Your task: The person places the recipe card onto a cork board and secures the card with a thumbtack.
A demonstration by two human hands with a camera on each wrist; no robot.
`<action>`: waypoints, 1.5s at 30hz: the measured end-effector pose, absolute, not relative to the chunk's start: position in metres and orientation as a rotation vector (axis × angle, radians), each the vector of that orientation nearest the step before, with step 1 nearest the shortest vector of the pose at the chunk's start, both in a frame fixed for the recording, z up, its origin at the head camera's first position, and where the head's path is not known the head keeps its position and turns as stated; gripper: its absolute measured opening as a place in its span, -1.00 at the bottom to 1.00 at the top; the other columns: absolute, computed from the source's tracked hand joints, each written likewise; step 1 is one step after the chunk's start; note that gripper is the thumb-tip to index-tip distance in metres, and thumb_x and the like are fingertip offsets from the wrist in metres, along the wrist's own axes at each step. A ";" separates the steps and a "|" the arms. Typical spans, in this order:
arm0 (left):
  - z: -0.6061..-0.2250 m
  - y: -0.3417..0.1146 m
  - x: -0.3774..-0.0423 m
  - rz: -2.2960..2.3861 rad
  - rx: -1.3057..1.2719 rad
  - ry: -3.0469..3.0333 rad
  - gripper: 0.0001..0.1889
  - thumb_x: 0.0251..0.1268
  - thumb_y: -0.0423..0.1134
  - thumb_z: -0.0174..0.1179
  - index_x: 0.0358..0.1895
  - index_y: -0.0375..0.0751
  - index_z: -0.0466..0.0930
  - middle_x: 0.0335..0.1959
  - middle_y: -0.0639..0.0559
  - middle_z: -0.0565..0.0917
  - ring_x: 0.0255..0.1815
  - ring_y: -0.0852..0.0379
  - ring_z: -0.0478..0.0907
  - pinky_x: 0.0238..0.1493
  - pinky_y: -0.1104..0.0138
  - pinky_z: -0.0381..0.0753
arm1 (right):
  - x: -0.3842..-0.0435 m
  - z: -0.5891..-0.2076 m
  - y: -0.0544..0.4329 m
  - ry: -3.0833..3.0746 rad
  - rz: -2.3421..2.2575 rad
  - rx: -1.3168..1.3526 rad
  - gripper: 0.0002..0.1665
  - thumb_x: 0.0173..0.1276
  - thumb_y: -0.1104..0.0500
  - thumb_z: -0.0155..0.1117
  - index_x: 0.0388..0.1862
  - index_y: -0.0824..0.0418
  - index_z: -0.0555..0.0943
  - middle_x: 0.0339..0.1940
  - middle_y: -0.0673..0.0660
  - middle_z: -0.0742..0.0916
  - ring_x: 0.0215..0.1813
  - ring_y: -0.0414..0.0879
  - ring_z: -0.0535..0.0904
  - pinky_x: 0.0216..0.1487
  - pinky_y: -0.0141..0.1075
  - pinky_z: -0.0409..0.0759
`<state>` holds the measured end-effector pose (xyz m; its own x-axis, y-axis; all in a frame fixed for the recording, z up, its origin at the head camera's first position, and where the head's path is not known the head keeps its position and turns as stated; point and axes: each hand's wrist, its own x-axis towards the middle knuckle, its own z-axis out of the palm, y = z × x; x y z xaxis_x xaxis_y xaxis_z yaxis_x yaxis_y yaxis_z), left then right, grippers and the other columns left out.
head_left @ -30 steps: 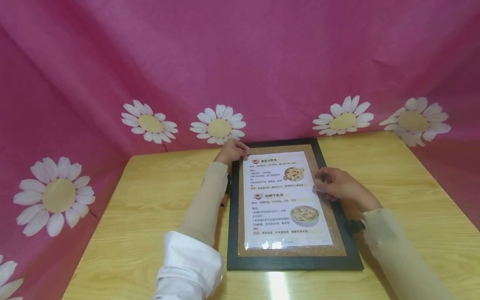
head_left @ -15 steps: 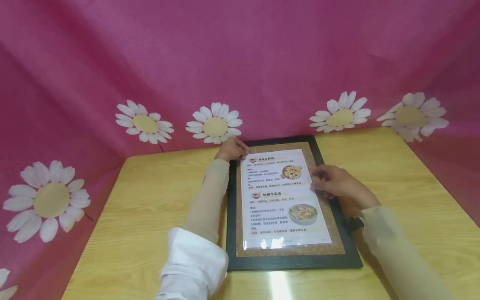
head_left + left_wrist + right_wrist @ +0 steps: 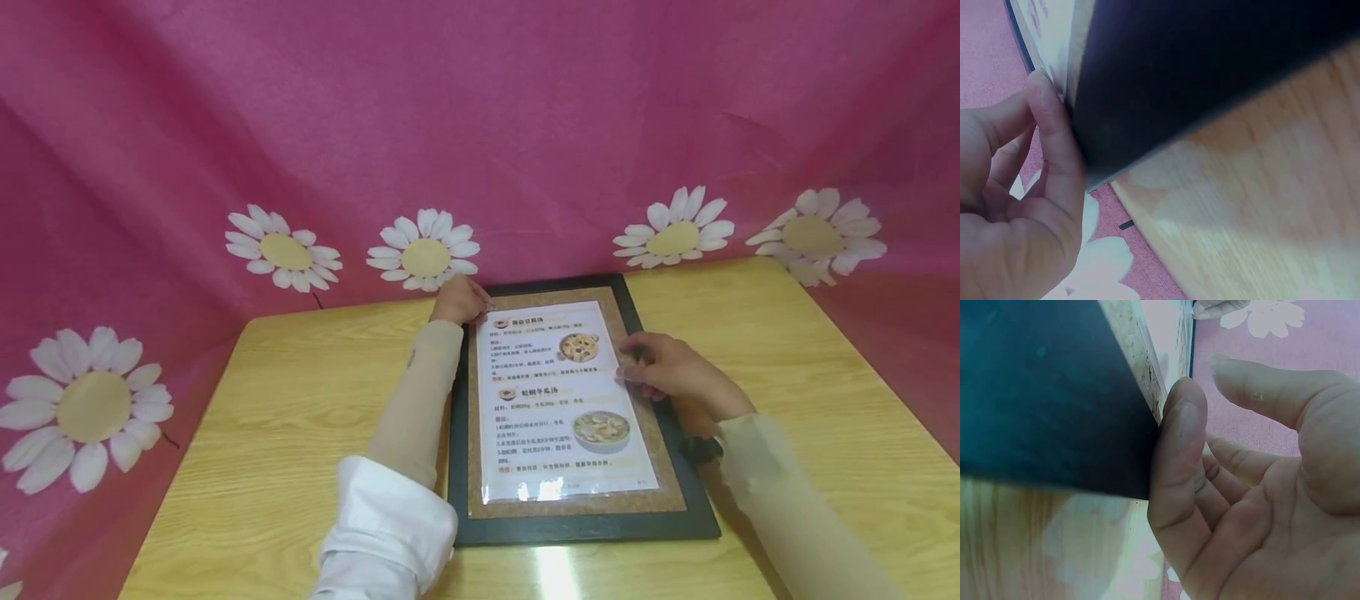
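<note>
In the head view a laminated recipe sheet (image 3: pixel 540 450), with two soup photos and printed text, lies on a brown cork board (image 3: pixel 585 505) with a black frame (image 3: pixel 585 528). My left hand (image 3: pixel 459 300) is at the sheet's upper left corner, thumb and forefinger pinching its edge; the left wrist view shows these fingertips (image 3: pixel 1040 90) close together there. At the sheet's right edge, my right hand (image 3: pixel 686 375) touches with its forefinger. The right wrist view shows that thumb (image 3: pixel 1260 390) standing apart from the forefinger.
The board lies on a light wooden table (image 3: pixel 300 425), its far edge near a pink curtain (image 3: pixel 480 125) printed with large white daisies. A dark wrist strap (image 3: pixel 703 450) shows beside the right sleeve.
The head view has shifted slightly, so the scene sits a little more to the left. Both hands stay at the same places on the sheet.
</note>
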<state>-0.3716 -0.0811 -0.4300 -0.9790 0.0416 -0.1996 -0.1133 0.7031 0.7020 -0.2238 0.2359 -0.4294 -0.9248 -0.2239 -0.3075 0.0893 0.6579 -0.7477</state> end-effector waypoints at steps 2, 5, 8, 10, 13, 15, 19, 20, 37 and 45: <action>-0.431 -0.081 -0.375 1.135 -0.092 2.714 -0.90 0.36 -0.41 0.31 -0.28 -0.34 0.80 -0.59 0.03 0.66 -0.66 0.30 0.53 -0.58 0.50 0.53 | -0.224 -0.430 0.236 2.497 -1.172 -0.116 -0.30 0.48 0.07 0.34 0.44 0.38 0.38 -0.23 0.23 0.64 -0.28 -0.01 0.60 -0.23 -0.24 0.66; -0.430 -0.080 -0.376 1.118 -0.114 2.719 -0.89 0.38 -0.37 0.31 -0.28 -0.34 0.79 -0.65 0.06 0.63 -0.67 0.29 0.55 -0.60 0.49 0.54 | -0.224 -0.430 0.236 2.491 -1.180 -0.114 -0.29 0.48 0.06 0.35 0.45 0.36 0.37 -0.20 0.23 0.64 -0.27 -0.01 0.60 -0.20 -0.25 0.66; -0.428 -0.079 -0.376 1.099 -0.103 2.714 -0.88 0.41 -0.37 0.29 -0.28 -0.36 0.76 -0.66 0.05 0.62 -0.67 0.27 0.56 -0.62 0.47 0.55 | -0.224 -0.429 0.235 2.502 -1.157 -0.107 -0.28 0.48 0.03 0.35 0.45 0.36 0.37 -0.21 0.22 0.64 -0.28 -0.01 0.60 -0.21 -0.25 0.66; -0.428 -0.078 -0.375 1.075 -0.090 2.719 -0.87 0.42 -0.37 0.27 -0.29 -0.36 0.75 -0.66 0.04 0.62 -0.67 0.26 0.57 -0.62 0.46 0.55 | -0.224 -0.430 0.235 2.505 -1.146 -0.097 -0.28 0.48 0.03 0.35 0.45 0.35 0.38 -0.21 0.22 0.64 -0.28 -0.02 0.60 -0.22 -0.25 0.65; -0.429 -0.077 -0.375 1.048 -0.075 2.742 -0.86 0.42 -0.37 0.26 -0.33 -0.33 0.73 -0.66 0.03 0.64 -0.68 0.26 0.58 -0.62 0.46 0.56 | -0.224 -0.429 0.236 2.503 -1.142 -0.103 -0.26 0.49 0.02 0.34 0.46 0.37 0.36 -0.19 0.23 0.64 -0.26 -0.02 0.61 -0.21 -0.25 0.65; -0.430 -0.077 -0.374 1.018 -0.064 2.779 -0.85 0.43 -0.35 0.27 -0.34 -0.30 0.74 -0.63 0.03 0.68 -0.68 0.27 0.57 -0.61 0.46 0.57 | -0.223 -0.428 0.236 2.491 -1.162 -0.116 -0.25 0.50 0.04 0.33 0.48 0.39 0.33 -0.16 0.25 0.65 -0.24 -0.02 0.61 -0.19 -0.25 0.66; -0.429 -0.078 -0.371 0.997 -0.047 2.821 -0.86 0.43 -0.34 0.28 -0.31 -0.29 0.75 -0.54 -0.04 0.76 -0.67 0.28 0.56 -0.58 0.46 0.56 | -0.222 -0.427 0.236 2.488 -1.173 -0.135 -0.25 0.51 0.04 0.32 0.49 0.41 0.32 -0.17 0.26 0.65 -0.25 -0.02 0.61 -0.19 -0.25 0.67; -0.429 -0.078 -0.371 1.008 -0.050 2.813 -0.86 0.44 -0.34 0.27 -0.30 -0.30 0.74 -0.52 -0.05 0.76 -0.67 0.28 0.56 -0.57 0.46 0.55 | -0.222 -0.427 0.236 2.489 -1.172 -0.128 -0.25 0.50 0.03 0.33 0.48 0.40 0.33 -0.18 0.25 0.65 -0.26 -0.02 0.61 -0.20 -0.25 0.67; -0.426 -0.079 -0.369 1.016 -0.046 2.765 -0.82 0.47 -0.37 0.23 -0.34 -0.34 0.73 -0.65 0.04 0.62 -0.64 0.24 0.59 -0.60 0.48 0.52 | -0.221 -0.427 0.234 2.494 -1.091 -0.196 -0.18 0.41 0.05 0.42 0.55 0.29 0.37 -0.17 0.23 0.63 -0.24 -0.01 0.57 -0.25 -0.25 0.60; -0.429 -0.077 -0.372 0.954 -0.026 2.803 -0.82 0.45 -0.37 0.25 -0.38 -0.30 0.73 -0.63 0.00 0.68 -0.66 0.24 0.60 -0.58 0.45 0.57 | -0.216 -0.423 0.225 2.559 -0.930 -0.293 -0.15 0.26 0.09 0.55 0.48 0.33 0.48 0.17 0.36 0.70 0.07 0.13 0.53 0.06 -0.08 0.52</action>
